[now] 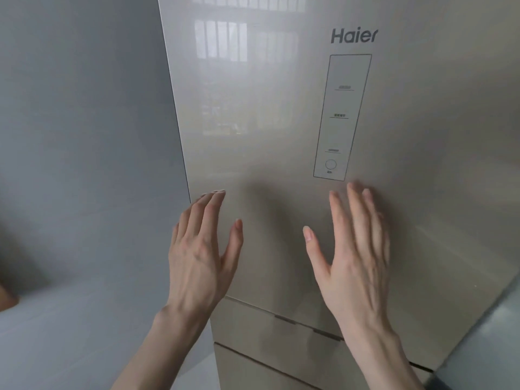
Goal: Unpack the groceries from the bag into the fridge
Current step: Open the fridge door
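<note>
A tall beige fridge (267, 108) fills the view, its glossy upper door closed. A narrow control panel (342, 116) sits under the brand name on the door. My left hand (201, 249) is raised flat in front of the door near its left edge, fingers straight. My right hand (354, 254) is held the same way just below the control panel. Whether the fingertips touch the door I cannot tell. Neither hand holds anything. No bag or groceries are in view.
Below the upper door are two drawer fronts (281, 327) with recessed handles. A grey wall (78, 136) stands to the left of the fridge. A small brown object (7, 299) shows at the left edge. A dark surface (484, 347) lies at the lower right.
</note>
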{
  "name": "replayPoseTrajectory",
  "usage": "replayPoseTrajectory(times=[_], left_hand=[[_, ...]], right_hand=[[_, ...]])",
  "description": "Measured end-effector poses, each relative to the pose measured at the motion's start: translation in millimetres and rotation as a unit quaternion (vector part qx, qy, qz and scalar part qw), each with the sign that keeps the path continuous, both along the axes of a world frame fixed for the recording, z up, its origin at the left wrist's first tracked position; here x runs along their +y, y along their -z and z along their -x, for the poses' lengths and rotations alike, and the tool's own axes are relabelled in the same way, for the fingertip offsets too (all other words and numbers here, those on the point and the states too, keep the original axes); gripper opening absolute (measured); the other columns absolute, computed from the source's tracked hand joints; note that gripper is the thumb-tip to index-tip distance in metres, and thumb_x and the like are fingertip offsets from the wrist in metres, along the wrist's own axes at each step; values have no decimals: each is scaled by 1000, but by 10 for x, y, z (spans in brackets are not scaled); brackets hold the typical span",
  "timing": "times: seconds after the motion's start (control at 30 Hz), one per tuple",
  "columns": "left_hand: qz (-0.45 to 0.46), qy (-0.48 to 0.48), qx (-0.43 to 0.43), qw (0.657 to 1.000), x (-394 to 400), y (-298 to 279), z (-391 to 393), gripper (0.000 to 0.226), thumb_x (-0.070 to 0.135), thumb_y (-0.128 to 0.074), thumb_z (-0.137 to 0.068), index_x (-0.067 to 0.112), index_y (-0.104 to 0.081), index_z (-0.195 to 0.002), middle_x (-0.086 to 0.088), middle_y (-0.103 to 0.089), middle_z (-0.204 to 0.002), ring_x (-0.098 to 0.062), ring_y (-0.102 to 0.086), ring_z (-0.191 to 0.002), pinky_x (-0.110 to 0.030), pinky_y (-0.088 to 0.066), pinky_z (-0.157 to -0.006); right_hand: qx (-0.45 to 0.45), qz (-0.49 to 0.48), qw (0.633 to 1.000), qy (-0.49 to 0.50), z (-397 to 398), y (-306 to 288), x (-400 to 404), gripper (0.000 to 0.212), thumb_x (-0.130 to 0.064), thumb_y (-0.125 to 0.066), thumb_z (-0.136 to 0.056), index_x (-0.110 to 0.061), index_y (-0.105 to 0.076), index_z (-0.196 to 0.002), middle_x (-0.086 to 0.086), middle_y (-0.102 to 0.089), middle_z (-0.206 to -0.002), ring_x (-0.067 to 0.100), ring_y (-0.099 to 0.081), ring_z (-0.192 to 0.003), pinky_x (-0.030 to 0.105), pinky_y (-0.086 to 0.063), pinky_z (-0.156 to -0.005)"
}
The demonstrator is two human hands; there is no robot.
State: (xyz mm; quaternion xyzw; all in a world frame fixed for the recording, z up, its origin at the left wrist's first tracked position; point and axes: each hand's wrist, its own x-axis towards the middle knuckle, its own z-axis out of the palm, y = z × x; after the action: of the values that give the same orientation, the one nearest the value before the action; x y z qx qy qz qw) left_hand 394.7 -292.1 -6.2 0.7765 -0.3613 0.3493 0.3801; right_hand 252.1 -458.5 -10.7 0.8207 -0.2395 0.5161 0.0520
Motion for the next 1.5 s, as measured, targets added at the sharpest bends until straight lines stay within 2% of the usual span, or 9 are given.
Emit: replayPoseTrajectory(times=[0.2,0.33,0.43,0.57,0.73,0.97,1.13,1.3,1.5], left_hand=[[4,-4,33,999,-217,97,-529,59,39,-48,-104,7,-39,-154,-13,-46,-154,-34,-46,-140,-44,-41,-112],[50,37,88,994,-300,163,-827,72,39,-53,-104,5,-22,-160,-18,-31,-158,-37,-36,-145,-47,-35,-119],[94,89,127,984,-308,149,-1021,80,38,-60,-102,7,-16,-161,-13,-26,-158,-37,-37,-144,-52,-40,-116],[110,158,212,958,-251,114,-1293,82,48,-62,-99,27,-14,-161,-8,-39,-158,-31,-48,-140,-53,-46,-111],[149,245,293,912,-127,52,-1445,68,47,-69,-93,30,-37,-150,9,-56,-142,-16,-56,-131,-48,-48,-109],[112,280,287,909,26,42,-1520,68,44,-71,-90,31,-38,-148,12,-56,-137,-15,-57,-125,-44,-51,-104],[99,275,260,920,271,96,-1292,75,44,-67,-87,26,-34,-152,9,-50,-130,-14,-54,-117,-26,-47,-94],[132,258,254,923,545,99,-974,72,44,-67,-87,24,-37,-149,9,-48,-128,-17,-55,-115,-32,-49,-90],[108,214,216,946,965,99,-495,66,34,-71,-92,16,-37,-145,0,-46,-131,-23,-54,-117,-41,-53,-84]], right_hand=[[55,-11,988,145,-224,156,-155,85,-59,-46,-101,-12,-14,-165,15,-4,-172,34,-7,-159,60,-20,-123],[50,8,982,181,-369,252,-225,95,-65,-47,-98,-9,-10,-164,20,-1,-171,37,-3,-159,64,-15,-123],[39,22,977,211,-456,314,-289,99,-68,-49,-96,-6,-11,-164,21,-2,-170,39,-3,-159,64,-12,-124],[35,33,973,226,-499,345,-322,104,-71,-50,-93,-6,-11,-164,22,-3,-170,39,-4,-158,62,-9,-125],[19,47,971,232,-520,384,-379,104,-73,-47,-93,-8,-9,-164,19,0,-170,34,3,-159,59,-5,-126],[32,36,968,245,-467,366,-269,95,-72,-38,-96,-13,-6,-164,15,0,-170,32,0,-159,57,-12,-127],[37,-33,972,230,-339,310,105,88,-63,-43,-98,-13,-14,-164,11,-2,-172,30,-5,-160,57,-14,-126],[79,-48,979,181,-166,205,740,82,-55,-47,-100,-17,-14,-165,7,-5,-173,25,-4,-160,56,-18,-126],[149,-29,979,136,-5,141,1624,78,-60,-38,-102,-24,-11,-165,0,-3,-174,21,-3,-160,53,-17,-127]])
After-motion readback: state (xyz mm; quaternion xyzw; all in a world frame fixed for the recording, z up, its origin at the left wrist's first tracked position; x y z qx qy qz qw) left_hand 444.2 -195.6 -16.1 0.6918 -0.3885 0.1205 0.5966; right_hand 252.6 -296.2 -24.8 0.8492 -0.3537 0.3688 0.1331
